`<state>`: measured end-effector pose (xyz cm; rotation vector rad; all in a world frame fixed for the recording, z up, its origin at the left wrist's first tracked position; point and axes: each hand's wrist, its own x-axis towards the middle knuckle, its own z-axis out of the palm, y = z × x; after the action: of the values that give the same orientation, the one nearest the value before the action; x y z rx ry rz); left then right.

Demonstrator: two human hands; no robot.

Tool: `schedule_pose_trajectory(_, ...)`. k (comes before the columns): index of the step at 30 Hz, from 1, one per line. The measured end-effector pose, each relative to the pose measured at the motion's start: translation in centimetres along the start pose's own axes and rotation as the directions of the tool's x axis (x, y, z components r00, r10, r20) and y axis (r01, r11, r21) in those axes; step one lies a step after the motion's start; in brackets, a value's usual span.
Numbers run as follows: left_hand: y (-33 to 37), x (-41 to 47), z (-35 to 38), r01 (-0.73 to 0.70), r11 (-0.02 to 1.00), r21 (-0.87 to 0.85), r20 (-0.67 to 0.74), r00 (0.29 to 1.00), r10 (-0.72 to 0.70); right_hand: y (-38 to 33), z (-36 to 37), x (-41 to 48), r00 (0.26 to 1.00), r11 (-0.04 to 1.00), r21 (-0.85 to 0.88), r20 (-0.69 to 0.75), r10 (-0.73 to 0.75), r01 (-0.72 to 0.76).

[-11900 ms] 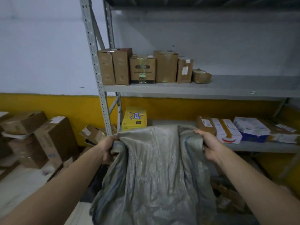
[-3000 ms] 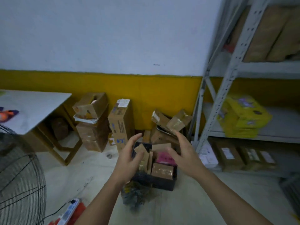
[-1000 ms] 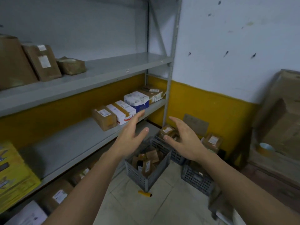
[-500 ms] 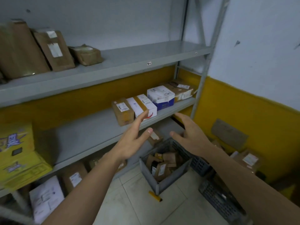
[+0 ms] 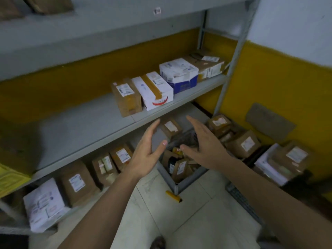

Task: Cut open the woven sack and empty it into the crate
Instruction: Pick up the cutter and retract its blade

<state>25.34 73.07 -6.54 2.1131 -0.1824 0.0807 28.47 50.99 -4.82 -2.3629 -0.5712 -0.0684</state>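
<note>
A grey plastic crate (image 5: 181, 184) stands on the tiled floor beside the shelf, holding several small cardboard parcels (image 5: 179, 166). My left hand (image 5: 147, 153) and my right hand (image 5: 201, 144) hover in the air above the crate's near side, palms facing each other, fingers straight, holding nothing. A small yellow cutter (image 5: 173, 195) lies on the floor just in front of the crate's corner. No woven sack is in view.
A grey metal shelf (image 5: 100, 126) on the left carries taped boxes (image 5: 152, 90); more parcels (image 5: 79, 182) sit under it. Boxes (image 5: 246, 142) pile against the yellow wall on the right. A dark crate (image 5: 240, 198) edges in at lower right. Bare floor tiles lie in front.
The view has tilted down and moved closer to the crate. Both hands stay open and apart, now lower over the crate.
</note>
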Motion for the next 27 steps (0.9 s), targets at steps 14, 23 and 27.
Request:
schedule_pose_trajectory(14, -35.1, 6.1, 23.5, -0.092, 0.995, 0.024, 0.043, 0.995, 0.091, 31.5, 31.4, 0.4, 0.994, 0.997, 0.027, -0.072, -0.076, 0.078)
schedule_pose_trajectory(23, -53.3, 2.4, 33.0, -0.077, 0.98, 0.183, -0.108, 0.989, 0.098, 43.5, 47.8, -5.1, 0.975, 0.981, 0.167, -0.215, -0.064, 0.101)
schedule_pose_trajectory(27, -59.7, 0.2, 34.9, -0.002, 0.951, 0.31, 0.036, 0.999, -0.009, 46.8, 53.7, -8.0, 0.964, 0.995, 0.082, -0.265, -0.026, 0.049)
